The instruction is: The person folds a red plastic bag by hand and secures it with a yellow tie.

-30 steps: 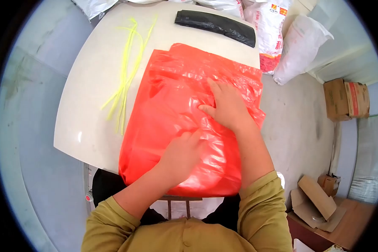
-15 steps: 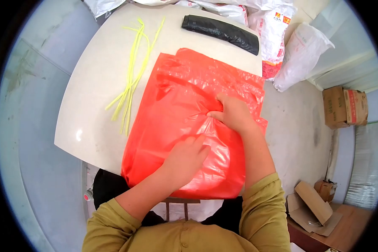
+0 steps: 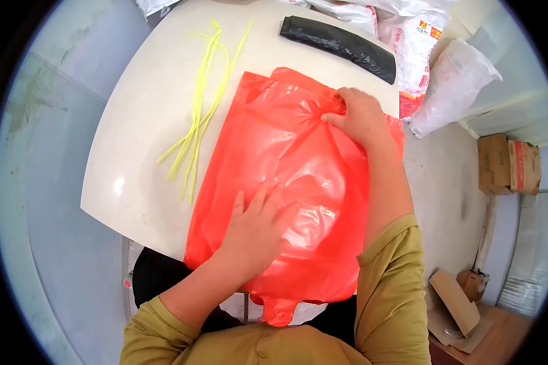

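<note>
Red plastic bags lie in a flat stack across the near part of the white table, and a handle flap hangs over the near edge. My left hand rests palm down on the top bag, fingers spread. Toward the far right of the stack, my right hand pinches the top bag between thumb and fingers, and creases fan out from the grip. Left of the stack lie several yellow-green plastic strips.
A folded black plastic bundle lies at the far edge of the white table. Beyond it stand filled white sacks. Cardboard boxes are at the right, and an opened carton sits on a brown surface at lower right.
My right hand has moved away from me, drawing the top bag toward the far edge. My left hand has spread flat on the bag. A handle flap now shows at the near edge.
</note>
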The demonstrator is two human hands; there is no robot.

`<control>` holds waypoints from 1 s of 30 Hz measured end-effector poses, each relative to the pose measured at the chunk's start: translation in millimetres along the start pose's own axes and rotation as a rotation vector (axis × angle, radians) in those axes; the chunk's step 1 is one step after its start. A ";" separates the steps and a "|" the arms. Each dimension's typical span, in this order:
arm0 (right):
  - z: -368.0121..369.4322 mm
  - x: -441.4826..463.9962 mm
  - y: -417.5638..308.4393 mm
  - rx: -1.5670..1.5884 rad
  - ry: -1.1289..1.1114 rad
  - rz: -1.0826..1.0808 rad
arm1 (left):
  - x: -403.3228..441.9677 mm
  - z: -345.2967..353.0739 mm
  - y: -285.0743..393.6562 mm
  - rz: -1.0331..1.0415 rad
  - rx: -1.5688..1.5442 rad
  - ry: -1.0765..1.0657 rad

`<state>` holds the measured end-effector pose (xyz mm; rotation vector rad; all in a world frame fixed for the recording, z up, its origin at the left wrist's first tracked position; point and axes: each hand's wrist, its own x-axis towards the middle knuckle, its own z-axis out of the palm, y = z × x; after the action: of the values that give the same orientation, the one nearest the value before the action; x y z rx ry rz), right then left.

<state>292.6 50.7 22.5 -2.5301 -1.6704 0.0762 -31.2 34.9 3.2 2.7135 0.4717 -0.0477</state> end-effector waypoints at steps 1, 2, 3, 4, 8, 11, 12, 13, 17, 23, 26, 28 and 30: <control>2.2 -2.5 -4.5 0.013 0.157 -0.055 | -0.5 0.8 -1.3 0.006 0.008 -0.003; 4.7 -8.6 -11.3 0.025 0.316 -0.110 | -0.7 1.4 -2.3 0.013 0.017 -0.002; 5.0 -16.9 -21.7 0.037 0.478 -0.164 | -0.8 1.8 -3.2 0.007 0.018 -0.008; -22.9 -29.8 -56.0 0.073 0.214 -0.030 | -0.8 1.7 -3.4 0.004 0.019 -0.013; 31.4 -71.1 -62.7 0.010 0.263 -0.262 | -0.9 8.2 -3.2 -0.008 0.072 -0.015; 68.4 -75.3 -45.7 0.034 0.216 -0.219 | -3.9 8.5 -0.9 -0.050 0.084 -0.042; 71.7 -66.8 -39.3 0.075 0.182 -0.227 | -4.2 7.3 -0.6 -0.056 0.086 -0.050; 68.8 -61.0 -37.4 0.119 0.149 -0.237 | -4.6 5.5 -1.2 -0.066 0.090 -0.059; 41.4 -62.6 -45.3 0.056 0.127 -0.174 | -4.4 -2.9 -5.4 -0.075 0.117 -0.091; 77.8 -98.3 9.4 -0.102 0.189 0.018 | -12.2 -9.5 -23.1 -0.168 0.164 -0.102; 81.2 -85.6 18.3 -0.050 0.211 -0.006 | -16.1 -11.5 -27.2 -0.169 0.179 -0.083; 69.9 -84.7 5.0 -0.079 0.222 0.024 | -17.2 -11.0 -30.7 -0.171 0.197 -0.069; 55.8 -99.9 -15.6 -0.041 0.338 -0.043 | -20.3 -10.4 -35.5 -0.174 0.212 -0.042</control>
<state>233.4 -31.5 -32.9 -2.3672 -1.6015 -0.3713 -62.4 63.2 1.9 2.8620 0.7268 -0.2121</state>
